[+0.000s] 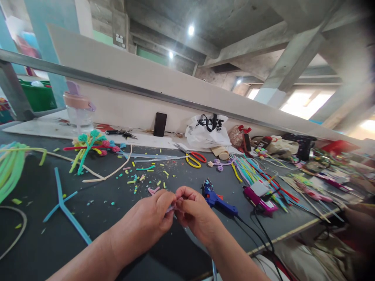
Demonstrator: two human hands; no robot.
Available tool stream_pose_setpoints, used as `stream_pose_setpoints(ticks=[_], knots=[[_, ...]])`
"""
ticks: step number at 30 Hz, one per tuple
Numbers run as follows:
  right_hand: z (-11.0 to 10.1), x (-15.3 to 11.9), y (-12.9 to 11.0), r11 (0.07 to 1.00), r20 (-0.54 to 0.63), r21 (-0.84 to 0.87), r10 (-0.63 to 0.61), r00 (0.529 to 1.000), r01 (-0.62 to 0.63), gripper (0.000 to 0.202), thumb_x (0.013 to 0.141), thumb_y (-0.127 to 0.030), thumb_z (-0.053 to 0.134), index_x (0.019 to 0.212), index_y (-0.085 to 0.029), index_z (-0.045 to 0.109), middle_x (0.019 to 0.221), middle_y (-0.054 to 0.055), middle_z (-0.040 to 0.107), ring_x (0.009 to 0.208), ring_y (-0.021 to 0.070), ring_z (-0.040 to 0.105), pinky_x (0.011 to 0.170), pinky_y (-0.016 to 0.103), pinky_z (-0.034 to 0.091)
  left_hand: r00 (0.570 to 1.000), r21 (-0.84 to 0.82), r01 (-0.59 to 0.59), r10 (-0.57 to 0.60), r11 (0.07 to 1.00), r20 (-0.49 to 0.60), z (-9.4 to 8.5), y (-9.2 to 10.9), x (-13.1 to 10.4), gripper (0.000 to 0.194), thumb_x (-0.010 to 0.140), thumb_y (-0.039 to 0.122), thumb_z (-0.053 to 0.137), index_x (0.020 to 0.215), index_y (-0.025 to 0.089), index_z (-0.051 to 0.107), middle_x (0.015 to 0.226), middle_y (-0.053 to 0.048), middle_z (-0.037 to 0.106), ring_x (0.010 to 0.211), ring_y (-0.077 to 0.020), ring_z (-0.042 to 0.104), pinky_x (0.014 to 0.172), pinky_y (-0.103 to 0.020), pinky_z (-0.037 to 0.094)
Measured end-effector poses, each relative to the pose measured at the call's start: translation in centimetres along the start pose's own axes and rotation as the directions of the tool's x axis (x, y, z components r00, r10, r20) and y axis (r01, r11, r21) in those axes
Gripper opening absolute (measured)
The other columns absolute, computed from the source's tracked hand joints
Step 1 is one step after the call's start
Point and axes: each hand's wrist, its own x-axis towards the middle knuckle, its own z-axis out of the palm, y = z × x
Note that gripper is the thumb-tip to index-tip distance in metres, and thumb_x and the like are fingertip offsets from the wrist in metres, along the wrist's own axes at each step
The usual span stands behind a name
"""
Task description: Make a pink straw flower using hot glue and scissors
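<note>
My left hand [155,212] and my right hand [191,208] meet over the dark tabletop, fingers pinched together. Between them is a small pale lilac piece [170,208], mostly covered by the fingers, so its kind is unclear. A pale bluish strand [195,238] runs down below my right hand toward the table edge. Just beyond my left fingers lies a pink pipe-cleaner piece [152,191]. To the right of my right hand rests a blue glue gun [218,201]. Blue pipe cleaners [63,205] lie crossed at the left.
Scissors [193,159] with red and yellow handles lie beyond small clippings [140,179]. A pipe-cleaner bundle [254,171] and a magenta glue gun [260,203] are at right. A bottle [78,107], phone [160,124] and white bag [208,130] stand along the partition.
</note>
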Motion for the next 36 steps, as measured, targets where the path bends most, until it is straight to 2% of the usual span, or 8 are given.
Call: stream_pose_setpoints(ticks=[12, 20, 26, 31, 36], knots=[[-0.1, 0.0, 0.3, 0.999, -0.021, -0.047, 0.02, 1.0, -0.021, 0.022, 0.058, -0.02, 0.072, 0.065, -0.017, 0.052, 0.046, -0.007, 0.048, 0.035, 0.0036, 0.035, 0.035, 0.016, 0.021, 0.998, 0.117, -0.053, 0.056, 0.992, -0.024, 1.0, -0.7, -0.2, 0.013, 0.081, 0.012, 0.042, 0.085, 0.022, 0.05, 0.074, 0.001, 0.057, 0.061, -0.0144, 0.058, 0.056, -0.026, 0.044], [0.1, 0.1, 0.5, 0.998, -0.054, -0.053, 0.026, 0.998, -0.029, 0.02, 0.057, -0.015, 0.07, 0.065, -0.017, 0.052, 0.046, -0.007, 0.049, 0.035, 0.0038, 0.036, 0.035, 0.016, 0.02, 0.997, 0.198, -0.068, 0.073, 0.978, -0.02, 1.6, -1.3, -0.4, 0.015, 0.079, 0.01, 0.044, 0.084, 0.022, 0.051, 0.073, -0.001, 0.057, 0.06, -0.0158, 0.058, 0.05, -0.025, 0.04], [0.0, 0.2, 0.4, 0.998, -0.054, -0.056, 0.003, 0.999, -0.006, 0.017, 0.058, -0.015, 0.067, 0.066, -0.017, 0.052, 0.046, -0.008, 0.047, 0.036, 0.004, 0.035, 0.035, 0.017, 0.021, 0.999, 0.112, -0.039, 0.041, 0.993, -0.016, 0.8, -0.5, -0.3, 0.014, 0.085, 0.014, 0.038, 0.085, 0.022, 0.049, 0.075, 0.0, 0.057, 0.061, -0.0164, 0.058, 0.054, -0.028, 0.042], [-0.2, 0.3, 0.1, 0.997, -0.072, -0.073, -0.008, 0.997, 0.002, 0.017, 0.057, -0.016, 0.066, 0.067, -0.017, 0.052, 0.045, -0.008, 0.047, 0.034, 0.0041, 0.035, 0.034, 0.017, 0.021, 0.997, -0.063, 0.059, -0.063, 0.996, -0.051, 0.5, 0.2, -0.2, 0.012, 0.079, 0.014, 0.045, 0.088, 0.022, 0.049, 0.081, 0.0, 0.058, 0.071, -0.0156, 0.059, 0.063, -0.027, 0.043], [-0.1, 0.2, 0.0, 0.997, -0.074, -0.083, -0.005, 0.997, -0.001, 0.018, 0.058, -0.018, 0.068, 0.067, -0.017, 0.052, 0.047, -0.007, 0.05, 0.036, 0.0041, 0.037, 0.034, 0.016, 0.022, 0.993, -0.114, 0.09, -0.097, 0.989, -0.065, 0.3, 0.2, 0.0, 0.009, 0.079, 0.015, 0.046, 0.083, 0.022, 0.05, 0.078, 0.001, 0.056, 0.068, -0.0139, 0.055, 0.061, -0.026, 0.042]])
